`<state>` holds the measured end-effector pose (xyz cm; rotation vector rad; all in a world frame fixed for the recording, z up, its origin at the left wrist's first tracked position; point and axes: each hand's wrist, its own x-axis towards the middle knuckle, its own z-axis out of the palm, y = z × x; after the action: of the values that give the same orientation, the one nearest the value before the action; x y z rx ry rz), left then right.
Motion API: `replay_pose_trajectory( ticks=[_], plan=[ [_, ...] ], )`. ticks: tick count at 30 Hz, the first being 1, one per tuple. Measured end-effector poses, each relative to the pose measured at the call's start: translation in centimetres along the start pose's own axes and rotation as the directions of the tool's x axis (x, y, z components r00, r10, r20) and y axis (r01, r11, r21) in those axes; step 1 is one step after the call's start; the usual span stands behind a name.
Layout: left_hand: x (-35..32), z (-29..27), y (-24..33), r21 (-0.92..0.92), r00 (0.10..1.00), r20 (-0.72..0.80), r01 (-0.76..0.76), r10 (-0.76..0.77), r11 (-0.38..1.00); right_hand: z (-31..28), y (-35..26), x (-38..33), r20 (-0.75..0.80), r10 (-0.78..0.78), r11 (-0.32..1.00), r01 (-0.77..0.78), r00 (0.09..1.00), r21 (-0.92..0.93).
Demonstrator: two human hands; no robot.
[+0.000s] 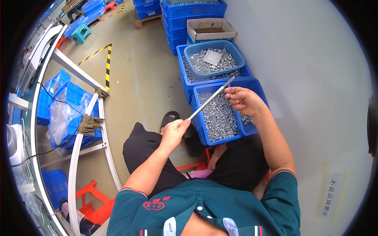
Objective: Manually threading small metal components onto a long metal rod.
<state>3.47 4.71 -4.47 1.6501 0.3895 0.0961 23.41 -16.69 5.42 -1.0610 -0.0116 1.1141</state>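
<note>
My left hand [173, 135] is closed around the lower end of a slim silver metal rod [208, 103]. The rod slants up and to the right over a blue bin [201, 129], with a narrower stretch near its upper tip. Close beside that upper part, my right hand [245, 101] has its thumb and fingertips drawn together; whatever they pinch is too small to make out. Below both hands, the bin holds many small shiny metal pieces [218, 118], cylindrical in look. A divider splits it, and my right hand and forearm partly cover the right compartment.
Behind the bin, a light-blue tub [191, 59] of similar pieces carries a white card [212, 58]. Farther back are a carton [193, 26] and stacked blue crates [173, 23]. A pale wall [307, 78] runs along the right. At left stands a white-framed bench [75, 173].
</note>
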Motion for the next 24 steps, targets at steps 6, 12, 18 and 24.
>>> replay_pose_trajectory(
  ticks=[6,12,18,24],
  plan=[
    [-0.4,0.1,0.8,0.044,0.999,0.042,0.002,-0.004,0.999,-1.5,-0.8,0.1,-0.095,-0.11,0.986,0.121,0.989,0.118],
    [-0.9,0.1,1.0,0.075,0.998,0.062,-0.002,-0.002,0.997,-1.0,-0.7,-0.2,-0.193,-0.209,0.975,0.219,0.959,0.034],
    [-1.0,0.3,1.4,0.144,0.998,0.052,-0.03,0.023,0.989,-1.4,-0.5,-0.4,-0.135,-0.213,0.973,0.223,0.968,0.06],
    [-0.9,0.0,0.7,0.2,1.0,0.012,-0.02,0.018,0.98,0.2,-0.6,-0.4,-0.197,-0.302,0.947,0.268,0.933,-0.179]
  ],
)
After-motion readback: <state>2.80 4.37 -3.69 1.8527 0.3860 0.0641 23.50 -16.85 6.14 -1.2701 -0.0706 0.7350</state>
